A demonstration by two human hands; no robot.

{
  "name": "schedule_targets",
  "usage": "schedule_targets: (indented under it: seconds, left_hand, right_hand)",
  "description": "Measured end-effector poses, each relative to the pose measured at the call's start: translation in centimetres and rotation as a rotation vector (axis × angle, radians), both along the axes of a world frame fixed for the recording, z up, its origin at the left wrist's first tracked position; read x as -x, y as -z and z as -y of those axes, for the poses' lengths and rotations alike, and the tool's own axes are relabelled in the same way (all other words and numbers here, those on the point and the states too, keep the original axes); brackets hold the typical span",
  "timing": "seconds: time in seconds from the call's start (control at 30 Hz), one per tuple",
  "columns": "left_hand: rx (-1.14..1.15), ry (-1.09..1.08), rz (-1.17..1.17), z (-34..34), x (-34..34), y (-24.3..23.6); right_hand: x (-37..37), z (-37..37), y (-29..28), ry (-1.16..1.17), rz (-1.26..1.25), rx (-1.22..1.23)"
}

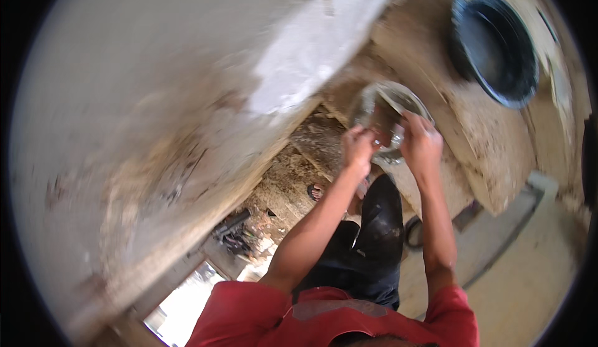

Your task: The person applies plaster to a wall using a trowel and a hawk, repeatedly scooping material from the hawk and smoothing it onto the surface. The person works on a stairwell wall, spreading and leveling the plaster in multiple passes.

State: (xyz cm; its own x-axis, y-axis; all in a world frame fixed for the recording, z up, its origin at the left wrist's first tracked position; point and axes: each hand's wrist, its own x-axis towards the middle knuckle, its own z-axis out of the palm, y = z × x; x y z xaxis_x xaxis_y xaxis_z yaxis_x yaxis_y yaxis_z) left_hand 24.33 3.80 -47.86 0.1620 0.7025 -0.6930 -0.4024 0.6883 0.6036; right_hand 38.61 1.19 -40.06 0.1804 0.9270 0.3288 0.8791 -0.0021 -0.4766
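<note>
A round greyish container [418, 98] with a pale, crusted-looking rim stands on a brown step in front of me, and both my hands are over it. My right hand [422, 145] is at its right side, fingers closed around the end of a thin, pale, flat strip [391, 102] that slants up and left across the opening. At the near left rim is my left hand [360, 151], its fingers pinched together; what they hold, if anything, is too small to make out. Between the hands, something reddish-brown [381, 118] shows inside the container, beside a shiny, clear-looking patch [397, 136].
A large dark blue tub [498, 48] sits on the brown step at upper right. On the left rises a wall [156, 85], stained brown, with a white patch. Dirt and dark debris [240, 235] lie low on the left, near a bright opening [184, 303].
</note>
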Motion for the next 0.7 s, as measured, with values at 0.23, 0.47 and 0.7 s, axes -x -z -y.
schedule_targets:
  seconds: [0.23,0.47,0.7]
  left_hand:
    - [-0.103,-0.181,0.215,3.7,1.6,-6.6]
    - [-0.19,-0.193,0.292,3.7,2.8,-12.4]
    - [-0.209,-0.12,0.278,3.4,3.2,-13.9]
  right_hand:
    - [3.5,0.0,-9.8,-0.184,0.168,-0.048]
    - [3.0,2.6,-17.3,-0.018,0.1,-0.171]
    - [1.5,3.7,-17.4,0.25,-0.077,-0.187]
